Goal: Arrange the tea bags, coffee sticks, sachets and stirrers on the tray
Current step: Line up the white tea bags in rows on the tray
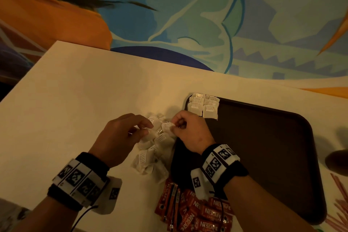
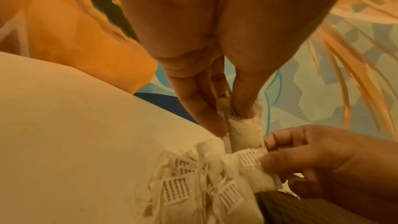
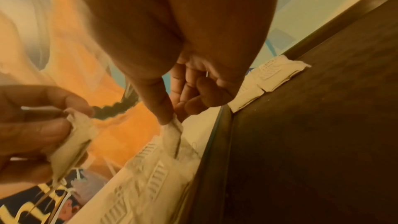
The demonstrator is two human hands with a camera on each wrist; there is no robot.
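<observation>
Coffee sticks (image 1: pixel 195 211) lie lowest in the head view, unsorted. Above them my left hand (image 1: pixel 120 133) and right hand (image 1: pixel 190 132) each pinch a tea bag over the loose pile (image 1: pixel 152 156), mid-frame; six bags (image 1: pixel 203 105) sit squarely at the tray's (image 1: pixel 263 156) upper-left corner.

Left wrist: fingers clamp one bag (image 2: pixel 243 130) edge-on, long axis running down the frame.

Right wrist: thumb and forefinger nip a bag's (image 3: pixel 172 135) top corner, hanging downward. I judge separating, then laying flat, comes next.
</observation>
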